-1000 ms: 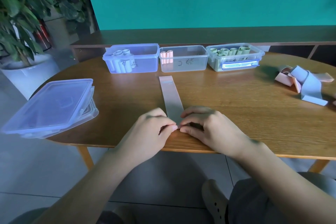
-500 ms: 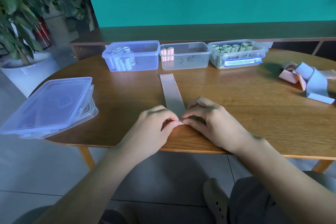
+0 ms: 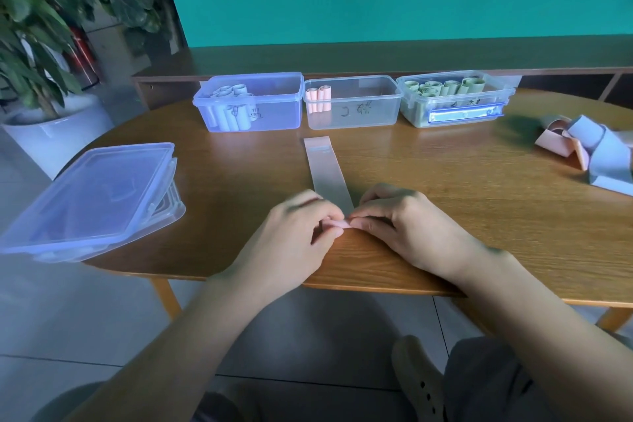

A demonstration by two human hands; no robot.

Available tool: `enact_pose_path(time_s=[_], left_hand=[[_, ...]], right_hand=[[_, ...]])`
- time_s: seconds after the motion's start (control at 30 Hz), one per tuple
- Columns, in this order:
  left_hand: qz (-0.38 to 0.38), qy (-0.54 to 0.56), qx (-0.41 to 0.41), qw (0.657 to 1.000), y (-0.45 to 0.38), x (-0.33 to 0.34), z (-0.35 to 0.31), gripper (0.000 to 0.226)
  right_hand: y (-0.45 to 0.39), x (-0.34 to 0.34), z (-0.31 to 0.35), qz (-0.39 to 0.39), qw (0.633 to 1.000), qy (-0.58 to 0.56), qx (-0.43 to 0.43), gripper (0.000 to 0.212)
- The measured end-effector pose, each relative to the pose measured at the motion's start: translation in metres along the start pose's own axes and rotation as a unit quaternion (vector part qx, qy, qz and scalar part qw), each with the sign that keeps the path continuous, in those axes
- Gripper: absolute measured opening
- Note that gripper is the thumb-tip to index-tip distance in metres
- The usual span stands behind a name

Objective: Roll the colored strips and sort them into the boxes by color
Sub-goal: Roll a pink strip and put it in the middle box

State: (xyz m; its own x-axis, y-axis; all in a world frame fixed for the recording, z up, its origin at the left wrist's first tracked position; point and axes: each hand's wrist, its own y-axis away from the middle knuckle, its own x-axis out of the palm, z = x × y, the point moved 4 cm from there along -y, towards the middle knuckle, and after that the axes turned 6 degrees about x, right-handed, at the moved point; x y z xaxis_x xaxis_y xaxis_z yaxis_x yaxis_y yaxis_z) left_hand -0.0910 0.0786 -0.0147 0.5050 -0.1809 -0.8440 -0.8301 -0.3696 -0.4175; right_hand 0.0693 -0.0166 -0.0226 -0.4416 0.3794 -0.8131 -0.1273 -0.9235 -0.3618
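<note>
A long pink strip (image 3: 327, 172) lies flat on the wooden table (image 3: 445, 202), pointing away from me. Its near end is curled into a small roll between my fingertips. My left hand (image 3: 294, 233) and my right hand (image 3: 407, 226) both pinch that rolled end. At the back stand three clear boxes: the left box (image 3: 274, 103) with blue rolls, the middle box (image 3: 363, 106) with two pink rolls, the right box (image 3: 455, 99) with green rolls.
A heap of loose pink and blue strips (image 3: 589, 154) lies at the table's right edge. Stacked clear lids (image 3: 92, 195) overhang the table's left side. A potted plant (image 3: 37, 55) stands on the floor to the left.
The rolled end has crept a little up the strip, so less flat strip shows. Both hands have shifted slightly forward with it.
</note>
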Motion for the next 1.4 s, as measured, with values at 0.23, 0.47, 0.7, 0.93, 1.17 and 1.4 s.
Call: enact_pose_path(time_s=[0.23, 0.47, 0.7, 0.93, 1.17, 1.4], left_hand=[[0.006, 0.002, -0.016, 1.000, -0.009, 0.004, 0.009, 0.017], [-0.025, -0.005, -0.001, 1.000, -0.011, 0.002, 0.011, 0.019], [-0.014, -0.019, -0.015, 1.000, -0.011, 0.002, 0.014, 0.011], [-0.015, -0.028, -0.036, 0.999, -0.017, 0.007, 0.020, 0.015], [-0.030, -0.027, -0.034, 0.999, -0.019, 0.007, 0.021, 0.019], [-0.038, -0.052, -0.038, 0.997, -0.025, 0.007, 0.022, 0.016]], right_hand=[[-0.003, 0.002, -0.002, -0.037, 0.999, -0.006, -0.014, 0.014], [-0.010, 0.003, -0.006, -0.011, 0.999, -0.030, -0.004, 0.013], [-0.022, 0.000, -0.012, 0.009, 1.000, -0.006, -0.013, 0.015], [-0.028, -0.001, -0.020, -0.032, 0.998, -0.047, -0.007, 0.015], [-0.038, 0.002, -0.028, 0.023, 0.998, -0.055, -0.019, 0.025], [-0.047, 0.002, -0.035, 0.044, 0.997, -0.042, -0.045, 0.030]])
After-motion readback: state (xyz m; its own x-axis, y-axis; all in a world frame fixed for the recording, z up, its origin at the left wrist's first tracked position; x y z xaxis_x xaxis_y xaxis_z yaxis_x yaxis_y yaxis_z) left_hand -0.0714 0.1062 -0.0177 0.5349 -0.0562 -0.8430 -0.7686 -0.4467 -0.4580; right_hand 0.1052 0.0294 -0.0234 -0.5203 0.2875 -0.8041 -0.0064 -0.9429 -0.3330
